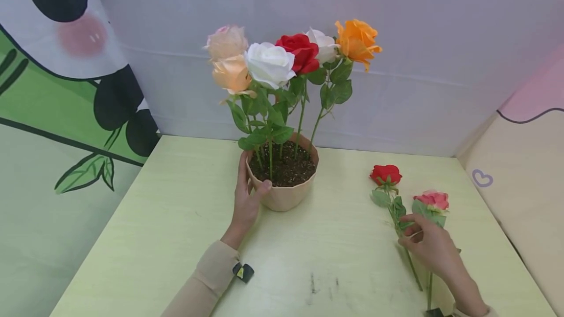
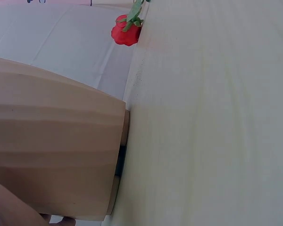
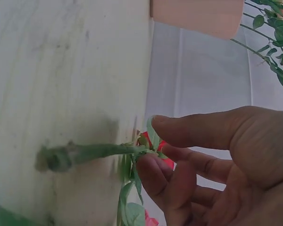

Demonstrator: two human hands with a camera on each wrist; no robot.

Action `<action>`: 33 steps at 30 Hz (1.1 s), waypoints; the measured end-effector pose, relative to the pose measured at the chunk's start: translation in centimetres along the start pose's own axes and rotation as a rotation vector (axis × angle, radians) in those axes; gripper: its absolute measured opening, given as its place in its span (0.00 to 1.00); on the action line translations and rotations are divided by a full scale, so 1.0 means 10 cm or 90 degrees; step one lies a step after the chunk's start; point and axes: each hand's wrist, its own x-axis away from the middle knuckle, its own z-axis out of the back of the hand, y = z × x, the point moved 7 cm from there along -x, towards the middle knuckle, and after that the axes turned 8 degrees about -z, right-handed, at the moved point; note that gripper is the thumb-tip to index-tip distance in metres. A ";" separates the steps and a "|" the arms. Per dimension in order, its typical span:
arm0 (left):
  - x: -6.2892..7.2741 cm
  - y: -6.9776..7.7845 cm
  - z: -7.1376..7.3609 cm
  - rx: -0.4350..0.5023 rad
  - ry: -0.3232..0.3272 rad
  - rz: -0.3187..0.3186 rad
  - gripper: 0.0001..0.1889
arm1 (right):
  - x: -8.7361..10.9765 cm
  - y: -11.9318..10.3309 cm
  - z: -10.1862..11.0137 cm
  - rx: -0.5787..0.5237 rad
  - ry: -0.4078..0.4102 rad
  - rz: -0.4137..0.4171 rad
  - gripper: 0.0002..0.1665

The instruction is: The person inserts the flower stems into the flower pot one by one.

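Observation:
My left hand (image 1: pixel 247 204) grips the left side of a peach flower pot (image 1: pixel 288 198), thumb near the rim. Dark soil (image 1: pixel 286 165) in the pot bears upright artificial roses: a white rose (image 1: pixel 270 65), a red one, an orange rose (image 1: pixel 358 42) and several others. In the left wrist view the pot's wall (image 2: pixel 56 136) hides most of that hand. My right hand (image 1: pixel 429 243) is at the stem of a loose red rose (image 1: pixel 385 175) on the table. In the right wrist view, thumb and forefinger stand apart around the leafy stem (image 3: pixel 104 149); firm contact cannot be made out.
A pink rose (image 1: pixel 434 200) lies right of the red one, partly beneath my right hand. The pale table (image 1: pixel 163 238) meets a light cloth backdrop (image 1: pixel 418 87) close behind the pot. Printed cloth (image 1: pixel 39 170) hangs at the left; dark scuffs mark the table's front.

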 end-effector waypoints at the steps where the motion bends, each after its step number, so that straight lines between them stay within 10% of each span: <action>1: 0.00 -0.01 0.00 -0.001 -0.002 -0.001 0.56 | -0.01 0.01 -0.01 0.001 -0.002 -0.002 0.28; 25: 0.01 0.08 -0.01 0.010 0.002 -0.004 0.55 | -0.05 0.19 -0.05 -0.087 -0.051 -0.084 0.23; 33: 0.05 0.54 -0.10 -0.001 0.004 -0.048 0.55 | -0.03 0.19 0.12 -0.167 -0.005 -0.085 0.28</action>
